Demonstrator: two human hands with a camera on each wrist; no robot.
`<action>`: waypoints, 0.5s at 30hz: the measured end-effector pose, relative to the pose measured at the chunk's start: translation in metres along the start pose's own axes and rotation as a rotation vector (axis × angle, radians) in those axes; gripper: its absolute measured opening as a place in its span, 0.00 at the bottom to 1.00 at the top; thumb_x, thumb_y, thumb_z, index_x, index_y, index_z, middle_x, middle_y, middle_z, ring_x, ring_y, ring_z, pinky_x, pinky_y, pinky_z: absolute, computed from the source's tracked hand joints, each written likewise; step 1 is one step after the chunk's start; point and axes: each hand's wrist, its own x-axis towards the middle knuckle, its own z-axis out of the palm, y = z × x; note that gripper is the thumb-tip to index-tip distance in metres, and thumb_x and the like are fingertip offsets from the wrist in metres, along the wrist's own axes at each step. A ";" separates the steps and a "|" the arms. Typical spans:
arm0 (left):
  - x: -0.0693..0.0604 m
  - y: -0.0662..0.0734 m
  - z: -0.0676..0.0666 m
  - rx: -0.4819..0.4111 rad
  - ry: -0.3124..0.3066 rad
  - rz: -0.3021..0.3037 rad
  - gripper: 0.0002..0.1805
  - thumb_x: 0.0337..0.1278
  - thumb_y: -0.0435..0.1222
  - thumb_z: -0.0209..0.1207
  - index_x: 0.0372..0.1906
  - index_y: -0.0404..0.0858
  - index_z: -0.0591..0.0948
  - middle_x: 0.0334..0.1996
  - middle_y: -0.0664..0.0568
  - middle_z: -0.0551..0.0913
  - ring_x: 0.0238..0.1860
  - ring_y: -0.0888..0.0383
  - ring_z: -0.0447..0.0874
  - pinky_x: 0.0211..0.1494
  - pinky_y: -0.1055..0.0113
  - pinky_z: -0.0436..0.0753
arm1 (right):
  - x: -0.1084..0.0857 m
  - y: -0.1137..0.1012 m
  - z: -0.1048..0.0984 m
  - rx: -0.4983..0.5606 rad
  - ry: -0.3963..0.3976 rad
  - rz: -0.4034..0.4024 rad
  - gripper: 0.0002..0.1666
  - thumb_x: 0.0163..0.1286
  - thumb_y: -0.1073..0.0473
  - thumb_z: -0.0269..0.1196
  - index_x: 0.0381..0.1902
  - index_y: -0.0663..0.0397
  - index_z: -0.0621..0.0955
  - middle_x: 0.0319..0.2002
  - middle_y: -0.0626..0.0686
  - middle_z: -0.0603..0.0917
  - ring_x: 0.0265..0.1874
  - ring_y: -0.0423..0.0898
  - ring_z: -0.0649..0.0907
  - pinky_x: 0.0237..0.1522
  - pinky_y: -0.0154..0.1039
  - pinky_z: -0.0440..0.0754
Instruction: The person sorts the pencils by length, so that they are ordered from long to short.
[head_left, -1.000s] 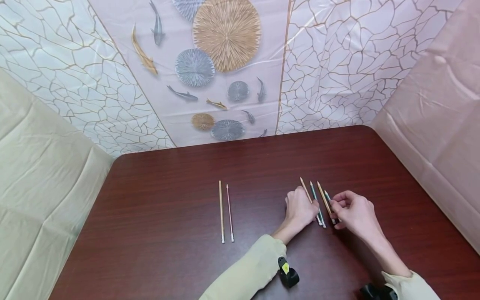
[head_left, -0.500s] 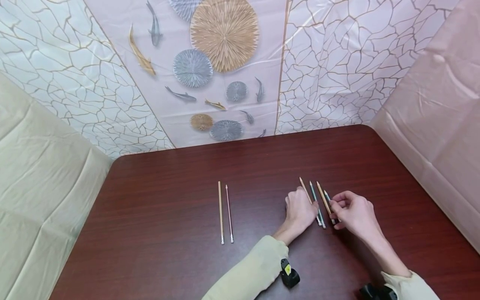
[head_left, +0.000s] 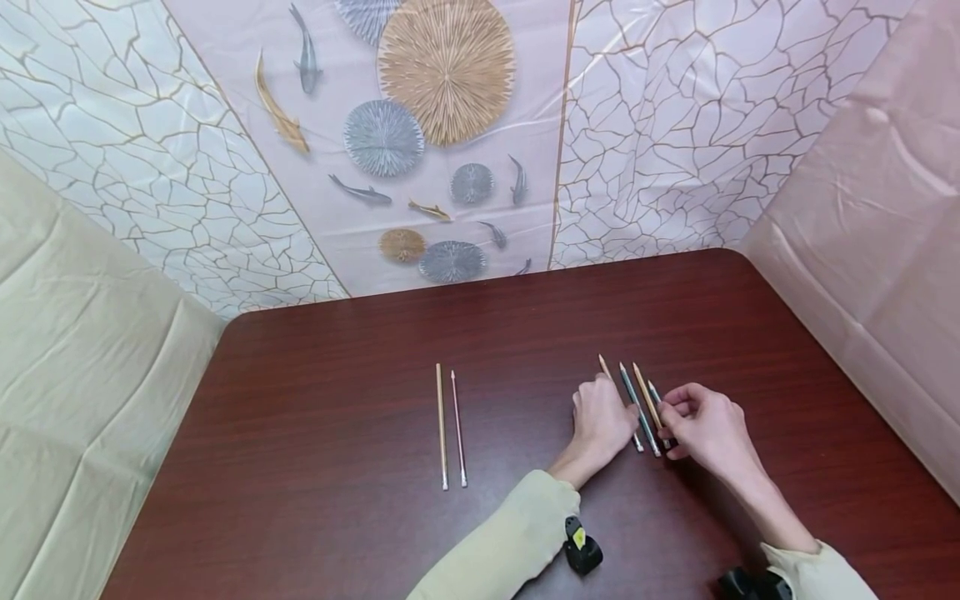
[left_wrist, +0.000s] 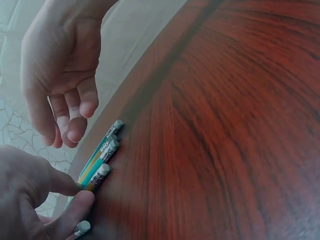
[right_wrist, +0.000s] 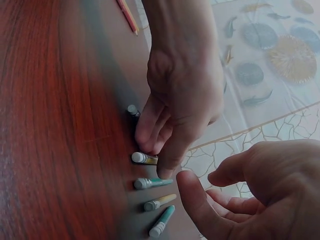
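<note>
Left hand (head_left: 602, 421) is reaching palm-down over the pencils at table right, thumb touching the inner teal pencil (head_left: 647, 429) and hand covering the middle of the beige pencil (head_left: 604, 367); can't tell if it's gripping any pencil. Right hand (head_left: 708, 427) is holding nothing, fingers loosely bent, sitting beside the outer teal pencil (head_left: 654, 390); contact unclear. Yellow pencil (head_left: 645, 389) is lying between the two teals. Five eraser ends (right_wrist: 138, 156) are showing in the right wrist view, facing the person. Well apart to the left, another yellow pencil (head_left: 442, 425) and a red pencil (head_left: 459, 429) are lying side by side on the dark red wood-grain table (head_left: 322, 433).
</note>
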 end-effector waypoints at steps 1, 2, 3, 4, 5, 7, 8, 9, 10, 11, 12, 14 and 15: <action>0.000 0.000 0.000 0.005 -0.002 0.000 0.16 0.41 0.40 0.75 0.30 0.38 0.80 0.24 0.43 0.84 0.29 0.47 0.87 0.28 0.59 0.81 | 0.000 0.000 0.000 -0.002 -0.001 -0.001 0.07 0.67 0.70 0.59 0.40 0.71 0.78 0.28 0.60 0.85 0.18 0.49 0.86 0.16 0.40 0.81; 0.000 0.000 0.000 0.010 -0.003 0.000 0.15 0.41 0.40 0.75 0.30 0.38 0.80 0.24 0.43 0.84 0.29 0.47 0.87 0.27 0.59 0.81 | 0.001 0.000 0.001 -0.005 -0.002 -0.002 0.07 0.66 0.70 0.59 0.40 0.71 0.78 0.28 0.60 0.85 0.18 0.49 0.86 0.16 0.40 0.81; 0.000 0.001 0.001 0.018 -0.006 0.003 0.15 0.41 0.39 0.75 0.30 0.39 0.79 0.23 0.44 0.84 0.28 0.47 0.87 0.26 0.59 0.81 | 0.001 0.001 0.001 -0.006 -0.002 -0.004 0.07 0.66 0.70 0.59 0.40 0.71 0.78 0.27 0.60 0.85 0.18 0.49 0.86 0.16 0.40 0.81; 0.000 0.001 0.001 0.027 -0.007 0.005 0.15 0.41 0.39 0.74 0.29 0.39 0.79 0.23 0.44 0.84 0.28 0.48 0.87 0.26 0.59 0.81 | 0.001 0.001 0.002 -0.007 0.000 -0.005 0.07 0.66 0.70 0.59 0.40 0.71 0.78 0.27 0.60 0.85 0.18 0.49 0.86 0.16 0.39 0.81; 0.000 0.002 0.001 0.036 -0.008 0.006 0.14 0.41 0.38 0.74 0.29 0.39 0.79 0.23 0.45 0.83 0.28 0.48 0.87 0.25 0.59 0.81 | 0.001 0.001 0.002 -0.009 0.002 -0.008 0.07 0.66 0.70 0.59 0.40 0.71 0.78 0.27 0.60 0.85 0.18 0.49 0.86 0.16 0.39 0.81; 0.000 0.003 0.001 0.053 -0.010 0.009 0.13 0.40 0.37 0.73 0.28 0.40 0.78 0.22 0.46 0.83 0.28 0.48 0.86 0.25 0.60 0.80 | 0.002 0.002 0.002 -0.009 0.004 -0.010 0.07 0.66 0.70 0.58 0.40 0.71 0.78 0.28 0.61 0.85 0.18 0.49 0.86 0.16 0.39 0.81; 0.000 0.004 0.001 0.059 -0.010 0.010 0.13 0.40 0.36 0.72 0.27 0.41 0.77 0.22 0.46 0.83 0.27 0.48 0.86 0.24 0.60 0.80 | 0.002 0.002 0.003 -0.009 0.005 -0.011 0.07 0.66 0.70 0.58 0.40 0.71 0.78 0.28 0.61 0.85 0.19 0.49 0.86 0.16 0.39 0.81; 0.000 0.004 0.001 0.069 -0.009 0.015 0.12 0.40 0.36 0.71 0.26 0.42 0.77 0.22 0.47 0.82 0.27 0.48 0.86 0.24 0.60 0.80 | 0.002 0.002 0.003 -0.009 0.005 -0.012 0.07 0.66 0.70 0.58 0.40 0.71 0.78 0.28 0.61 0.85 0.19 0.49 0.86 0.16 0.39 0.81; 0.000 0.005 0.001 0.073 -0.011 0.018 0.11 0.40 0.35 0.71 0.24 0.43 0.76 0.21 0.48 0.82 0.27 0.49 0.86 0.23 0.60 0.80 | 0.002 0.002 0.003 -0.012 0.006 -0.014 0.07 0.65 0.71 0.58 0.39 0.71 0.78 0.28 0.60 0.85 0.18 0.49 0.86 0.16 0.39 0.81; 0.000 0.006 0.001 0.076 -0.015 0.022 0.12 0.40 0.35 0.70 0.23 0.44 0.76 0.20 0.49 0.81 0.26 0.49 0.86 0.23 0.60 0.79 | 0.002 0.002 0.003 -0.015 0.006 -0.016 0.07 0.65 0.71 0.58 0.39 0.71 0.78 0.27 0.60 0.85 0.18 0.49 0.86 0.16 0.39 0.81; 0.000 0.007 0.001 0.078 -0.017 0.026 0.12 0.40 0.35 0.70 0.21 0.44 0.75 0.19 0.50 0.80 0.26 0.49 0.86 0.23 0.61 0.79 | 0.002 0.003 0.003 -0.016 0.006 -0.018 0.07 0.65 0.70 0.58 0.39 0.71 0.78 0.27 0.60 0.85 0.18 0.49 0.86 0.16 0.39 0.81; 0.000 0.008 0.001 0.081 -0.023 0.037 0.14 0.41 0.35 0.70 0.17 0.46 0.73 0.18 0.51 0.79 0.25 0.50 0.85 0.22 0.61 0.79 | 0.003 0.003 0.003 -0.023 0.005 -0.021 0.07 0.65 0.70 0.58 0.39 0.71 0.78 0.26 0.59 0.85 0.16 0.49 0.85 0.16 0.39 0.81; 0.000 0.008 0.001 0.084 -0.027 0.045 0.15 0.41 0.35 0.70 0.15 0.46 0.73 0.17 0.52 0.78 0.25 0.50 0.85 0.22 0.61 0.79 | 0.003 0.003 0.004 -0.025 0.004 -0.021 0.07 0.65 0.70 0.58 0.39 0.70 0.78 0.26 0.59 0.85 0.16 0.49 0.85 0.16 0.39 0.81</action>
